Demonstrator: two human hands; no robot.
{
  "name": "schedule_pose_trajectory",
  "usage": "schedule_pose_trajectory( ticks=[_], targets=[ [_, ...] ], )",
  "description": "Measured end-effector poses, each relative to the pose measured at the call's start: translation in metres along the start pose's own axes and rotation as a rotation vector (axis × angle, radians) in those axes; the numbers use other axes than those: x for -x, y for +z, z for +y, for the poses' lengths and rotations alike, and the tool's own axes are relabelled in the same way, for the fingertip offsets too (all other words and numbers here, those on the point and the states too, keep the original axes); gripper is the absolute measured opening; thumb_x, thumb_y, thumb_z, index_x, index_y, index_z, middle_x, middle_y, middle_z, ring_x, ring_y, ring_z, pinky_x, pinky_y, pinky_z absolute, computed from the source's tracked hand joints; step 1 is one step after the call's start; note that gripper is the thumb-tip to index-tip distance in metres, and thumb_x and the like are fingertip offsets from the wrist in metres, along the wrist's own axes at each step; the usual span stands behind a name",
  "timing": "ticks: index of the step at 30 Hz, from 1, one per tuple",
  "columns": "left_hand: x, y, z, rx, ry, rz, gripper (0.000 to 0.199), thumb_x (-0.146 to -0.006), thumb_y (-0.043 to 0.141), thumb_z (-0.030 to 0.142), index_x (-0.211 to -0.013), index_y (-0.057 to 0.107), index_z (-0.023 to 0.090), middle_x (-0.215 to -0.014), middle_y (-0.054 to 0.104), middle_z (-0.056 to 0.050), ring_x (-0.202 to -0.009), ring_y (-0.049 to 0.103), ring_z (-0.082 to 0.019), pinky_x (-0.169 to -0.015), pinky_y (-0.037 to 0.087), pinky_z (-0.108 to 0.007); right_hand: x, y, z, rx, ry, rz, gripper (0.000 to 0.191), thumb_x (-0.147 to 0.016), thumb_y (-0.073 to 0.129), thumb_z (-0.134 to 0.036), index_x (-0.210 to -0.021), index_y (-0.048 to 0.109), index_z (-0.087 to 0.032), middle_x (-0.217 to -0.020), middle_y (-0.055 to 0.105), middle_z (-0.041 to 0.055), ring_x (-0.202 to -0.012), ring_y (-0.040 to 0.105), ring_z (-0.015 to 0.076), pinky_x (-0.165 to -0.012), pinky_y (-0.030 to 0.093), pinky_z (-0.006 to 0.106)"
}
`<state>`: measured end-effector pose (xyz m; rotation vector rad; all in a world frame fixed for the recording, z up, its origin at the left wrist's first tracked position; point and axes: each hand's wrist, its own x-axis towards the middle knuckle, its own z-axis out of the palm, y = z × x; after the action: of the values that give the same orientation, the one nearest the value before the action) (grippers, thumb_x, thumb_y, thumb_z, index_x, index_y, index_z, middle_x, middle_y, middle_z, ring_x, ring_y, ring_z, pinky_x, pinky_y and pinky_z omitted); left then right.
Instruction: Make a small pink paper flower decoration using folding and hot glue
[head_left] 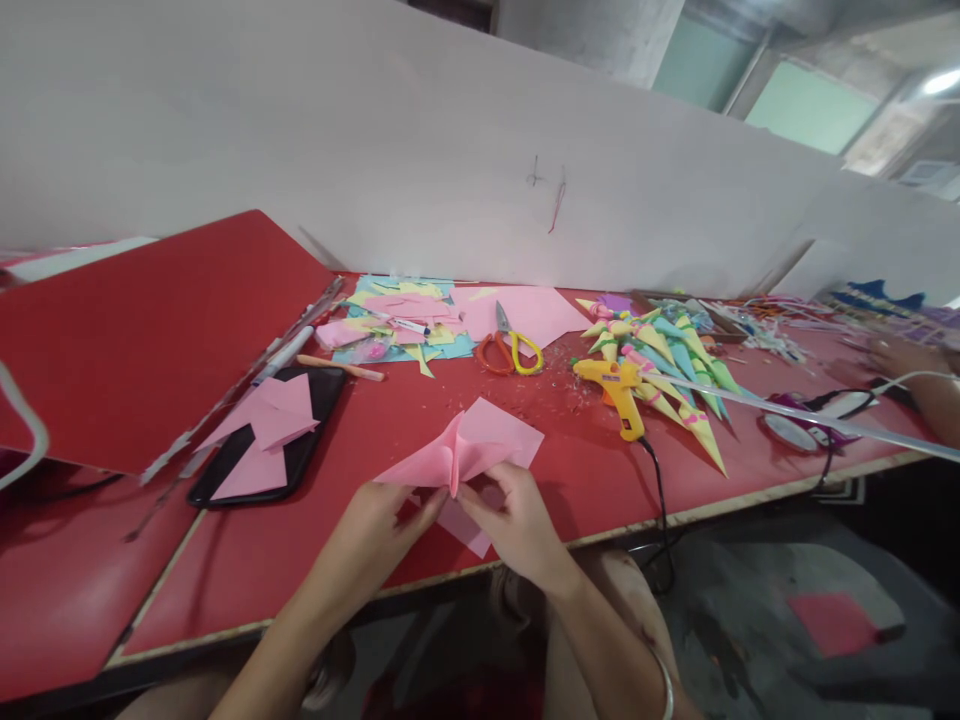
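- The left hand (pixel 379 522) pinches the folded pink paper (pixel 420 455) at its near edge, thumb and fingertips pressed close to the central crease.
- The right hand (pixel 519 520) grips the same paper from the other side, its thumb beside the left thumb at the crease and its fingers bent around the paper's right part.
- The paper sits between both hands, above the near part of the red tabletop (pixel 360 415), its creased middle standing up and its sides flaring out.
- More pink paper (pixel 514 428) shows behind and below it; whether that is one sheet or several, I cannot tell.
- To the left, cut pink pieces (pixel 259 425) lie on and over the edge of a black tray (pixel 328 408).
- Beyond the hands rest scissors (pixel 527 352) with one red and one yellow handle, blades pointing away, near a heap of coloured paper scraps (pixel 390 308).
- To the right, a yellow hot-glue gun (pixel 619 392) with a long translucent glue stick (pixel 787 412) at its back lies against a pile of pastel paper cones (pixel 701 435).
- At the far right, a co-worker's hand (pixel 911 362) is blurred.
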<state>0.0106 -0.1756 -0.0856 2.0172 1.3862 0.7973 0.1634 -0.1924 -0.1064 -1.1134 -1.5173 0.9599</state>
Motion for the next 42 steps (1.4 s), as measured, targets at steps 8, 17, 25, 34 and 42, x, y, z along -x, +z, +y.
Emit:
schedule_pose_trajectory(
  ticks=[8,17,25,34,42],
  targets=[
    [0.006,-0.003,0.003,0.083,0.118,-0.117,0.016,-0.072,0.054,0.030,-0.068,0.064,0.018,-0.072,0.066,-0.002,-0.066,0.058,-0.015,-0.061,0.046,-0.020,-0.001,0.002,-0.004,0.027,-0.078,-0.151,0.016,-0.079,0.051,-0.012,-0.075,0.064,-0.020,-0.073,0.062,-0.0001,-0.071,0.056,0.0149,-0.064,0.042,0.024],
    [0.005,0.006,0.002,0.073,0.086,-0.043,0.030,-0.083,0.045,0.035,-0.067,0.066,0.021,-0.064,0.064,-0.001,-0.062,0.057,-0.015,-0.061,0.043,-0.020,0.002,0.005,-0.006,0.066,-0.065,-0.114,0.008,-0.074,0.056,-0.013,-0.071,0.059,-0.019,-0.070,0.059,-0.0014,-0.066,0.054,0.0137,-0.064,0.043,0.024],
    [0.006,0.007,0.007,0.269,0.012,0.043,0.026,-0.077,0.051,0.036,-0.069,0.071,0.020,-0.064,0.067,-0.002,-0.059,0.058,-0.018,-0.061,0.048,-0.025,0.000,-0.001,-0.001,-0.270,0.065,-0.003,0.015,-0.080,0.054,-0.030,-0.081,0.064,-0.018,-0.082,0.064,0.0025,-0.080,0.059,0.0157,-0.074,0.046,0.026],
    [0.005,0.009,0.009,0.326,-0.042,0.053,0.028,-0.076,0.050,0.036,-0.061,0.065,0.017,-0.055,0.061,0.000,-0.054,0.054,-0.015,-0.052,0.044,-0.021,-0.003,-0.001,-0.002,-0.376,0.188,0.165,0.019,-0.069,0.064,-0.035,-0.071,0.054,-0.019,-0.065,0.055,-0.0028,-0.062,0.053,0.0110,-0.060,0.045,0.022],
    [0.003,0.010,0.008,0.362,-0.095,0.056,0.025,-0.073,0.053,0.036,-0.064,0.065,0.016,-0.059,0.063,0.000,-0.056,0.055,-0.015,-0.050,0.044,-0.020,-0.003,0.000,-0.003,-0.371,0.187,0.180,0.023,-0.071,0.064,-0.035,-0.069,0.046,-0.021,-0.058,0.053,-0.0060,-0.057,0.055,0.0096,-0.058,0.045,0.021]
  ],
)
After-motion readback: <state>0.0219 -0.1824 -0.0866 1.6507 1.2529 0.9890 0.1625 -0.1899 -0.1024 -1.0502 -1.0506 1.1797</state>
